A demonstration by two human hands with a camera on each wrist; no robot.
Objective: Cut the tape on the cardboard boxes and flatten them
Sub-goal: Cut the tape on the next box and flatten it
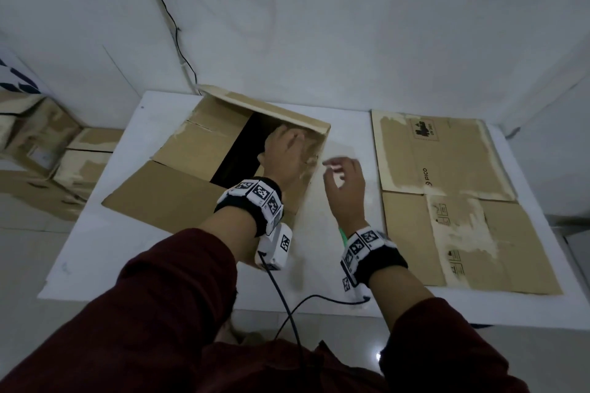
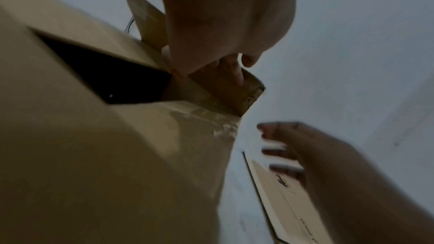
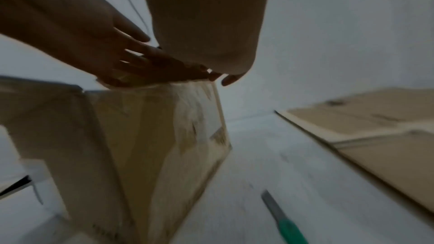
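Note:
An open cardboard box [image 1: 191, 150] [image 2: 94, 155] [image 3: 152, 136] stands on the white table [image 1: 95, 249] with its top flaps spread and a dark opening in the middle. My left hand [image 1: 284, 150] [image 2: 223, 25] [image 3: 105, 47] rests with straight, spread fingers on the box's right flap by its far right corner. Just right of the box hovers my right hand [image 1: 344, 182] [image 2: 305, 155] [image 3: 206, 25], fingers loosely curled and holding nothing. A green-handled knife [image 3: 285, 220] [image 1: 342, 234] lies on the table under my right wrist.
A flattened box [image 1: 447, 201] [image 2: 281, 201] [image 3: 375, 127] lies on the right side of the table. Several more boxes [image 1: 48, 150] are stacked on the floor at the left. A wall with a hanging cable [image 1: 172, 25] closes off the table's far side.

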